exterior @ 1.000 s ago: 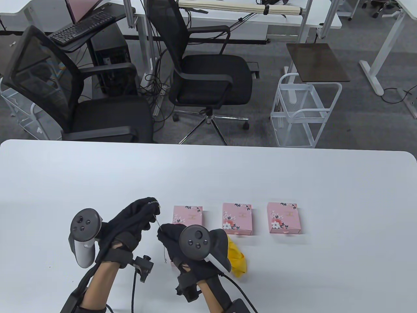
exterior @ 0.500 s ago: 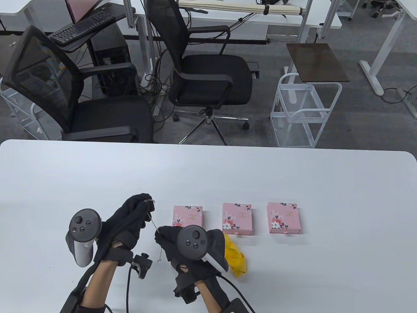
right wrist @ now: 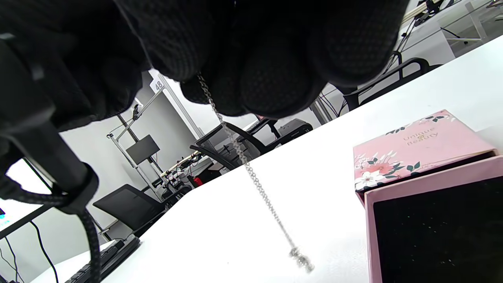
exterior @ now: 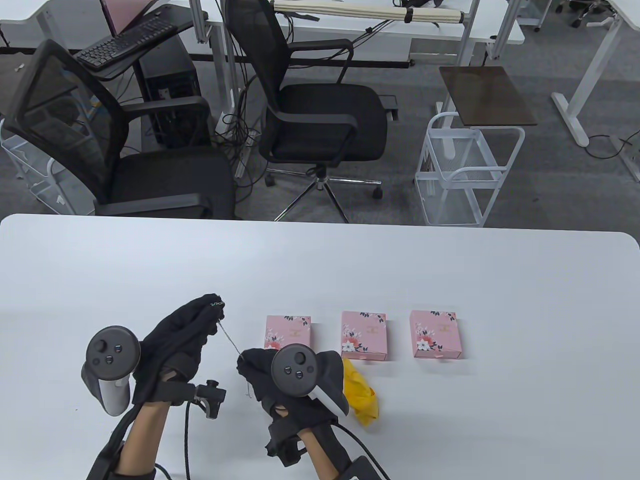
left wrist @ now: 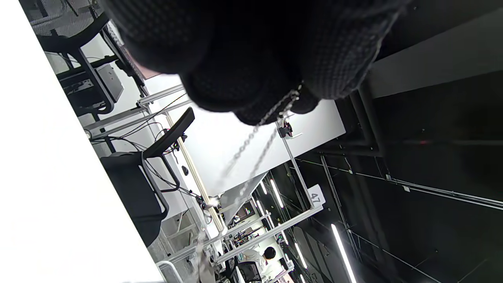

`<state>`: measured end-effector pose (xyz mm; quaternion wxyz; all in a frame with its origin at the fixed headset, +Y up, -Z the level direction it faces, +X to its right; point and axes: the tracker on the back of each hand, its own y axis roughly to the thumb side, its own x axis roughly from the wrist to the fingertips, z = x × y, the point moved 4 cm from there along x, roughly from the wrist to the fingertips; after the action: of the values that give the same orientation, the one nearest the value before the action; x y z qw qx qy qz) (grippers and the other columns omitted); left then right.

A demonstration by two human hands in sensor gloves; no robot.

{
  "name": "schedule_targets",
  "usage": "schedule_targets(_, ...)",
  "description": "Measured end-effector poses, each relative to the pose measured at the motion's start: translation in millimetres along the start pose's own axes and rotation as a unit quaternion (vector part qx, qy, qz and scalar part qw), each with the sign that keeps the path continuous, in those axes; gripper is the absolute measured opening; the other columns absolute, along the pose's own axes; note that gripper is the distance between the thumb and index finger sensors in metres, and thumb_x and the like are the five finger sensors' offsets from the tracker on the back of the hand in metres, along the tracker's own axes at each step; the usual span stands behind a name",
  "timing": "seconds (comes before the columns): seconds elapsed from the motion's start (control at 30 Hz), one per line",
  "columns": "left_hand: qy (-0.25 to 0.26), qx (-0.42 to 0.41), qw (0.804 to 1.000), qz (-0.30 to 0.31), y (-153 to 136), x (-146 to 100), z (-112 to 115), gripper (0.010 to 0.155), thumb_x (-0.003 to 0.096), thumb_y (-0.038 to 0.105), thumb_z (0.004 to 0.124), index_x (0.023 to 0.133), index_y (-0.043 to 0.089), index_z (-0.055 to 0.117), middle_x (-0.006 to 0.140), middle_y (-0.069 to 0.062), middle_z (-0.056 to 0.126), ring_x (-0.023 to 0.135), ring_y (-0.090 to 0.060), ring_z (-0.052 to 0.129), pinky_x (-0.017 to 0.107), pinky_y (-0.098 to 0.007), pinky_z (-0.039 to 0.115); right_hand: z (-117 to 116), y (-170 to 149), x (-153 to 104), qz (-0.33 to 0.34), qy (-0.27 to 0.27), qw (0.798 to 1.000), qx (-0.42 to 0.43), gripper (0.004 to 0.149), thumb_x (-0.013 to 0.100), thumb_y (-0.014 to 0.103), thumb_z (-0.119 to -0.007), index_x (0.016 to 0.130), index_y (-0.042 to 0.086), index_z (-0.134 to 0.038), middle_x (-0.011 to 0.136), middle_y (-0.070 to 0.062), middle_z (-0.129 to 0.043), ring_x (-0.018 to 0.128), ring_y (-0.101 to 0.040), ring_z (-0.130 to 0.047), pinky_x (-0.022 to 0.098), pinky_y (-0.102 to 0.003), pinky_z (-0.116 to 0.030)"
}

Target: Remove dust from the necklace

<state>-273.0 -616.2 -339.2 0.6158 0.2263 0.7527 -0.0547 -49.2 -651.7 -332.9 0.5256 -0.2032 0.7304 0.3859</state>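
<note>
A thin silver necklace [exterior: 230, 342] is stretched between my two gloved hands above the white table [exterior: 450, 270]. My left hand [exterior: 192, 325] pinches its upper end at the fingertips; the chain [left wrist: 255, 145] leaves the curled fingers in the left wrist view. My right hand [exterior: 257, 367] pinches the chain lower down, and the loose end [right wrist: 259, 184] with a small pendant hangs below it. A yellow cloth [exterior: 362, 395] sticks out from under the right hand on the table.
Three pink flowered boxes [exterior: 288, 331] [exterior: 364, 335] [exterior: 435, 334] lie in a row right of my hands. An open pink box with a dark lining [right wrist: 432, 224] shows in the right wrist view. Black office chairs [exterior: 320, 115] stand beyond the far table edge.
My left hand has moved left and slightly up with the chain's end, pulling the necklace tauter. The right hand has shifted a little left and kept its pinch.
</note>
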Motion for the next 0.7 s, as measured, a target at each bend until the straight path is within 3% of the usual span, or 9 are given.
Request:
schedule_targets(0.17, 0.017, 0.021, 0.999, 0.023, 12, -5, -3, 0.036, 0.0548, 0.044, 0.089, 0.087, 0.029, 0.094, 0.078, -0.001, 0.103, 0.059, -0.017, 0.099, 0.041, -0.035, 0.088, 0, -1, 0, -0.003, 0.002, 1.0, 0.002, 0.035, 0.062, 0.029, -0.078, 0.092, 0.012, -0.084, 0.081, -0.019, -0.092, 0.057, -0.035, -0.095, 0.048, -0.048, -0.081)
schedule_targets(0.37, -0.017, 0.029, 0.998, 0.062, 33, -14, 12, 0.036, 0.053, 0.046, 0.091, 0.085, 0.029, 0.095, 0.077, 0.0, 0.103, 0.059, -0.017, 0.099, 0.041, -0.035, 0.088, 1, -4, 1, -0.014, 0.027, 0.999, -0.022, 0.037, 0.064, 0.03, -0.077, 0.095, 0.012, -0.08, 0.087, -0.021, -0.088, 0.063, -0.039, -0.092, 0.052, -0.05, -0.078)
schedule_targets(0.53, -0.029, 0.03, 0.995, 0.086, 46, -20, 19, 0.037, 0.0521, 0.046, 0.091, 0.085, 0.029, 0.096, 0.076, 0.001, 0.103, 0.059, -0.017, 0.099, 0.041, -0.035, 0.088, 36, -25, -10, -0.046, -0.02, 0.997, -0.055, 0.043, 0.064, 0.03, -0.079, 0.102, 0.011, -0.074, 0.094, -0.023, -0.083, 0.071, -0.042, -0.089, 0.055, -0.053, -0.076)
schedule_targets(0.7, -0.034, 0.026, 0.996, 0.084, 44, -20, 21, 0.037, 0.0526, 0.046, 0.091, 0.085, 0.029, 0.095, 0.076, 0.0, 0.103, 0.059, -0.017, 0.099, 0.041, -0.035, 0.087, 76, -70, -35, -0.097, -0.033, 0.984, -0.147, 0.043, 0.064, 0.028, -0.078, 0.104, 0.012, -0.072, 0.098, -0.024, -0.079, 0.076, -0.045, -0.086, 0.058, -0.054, -0.074)
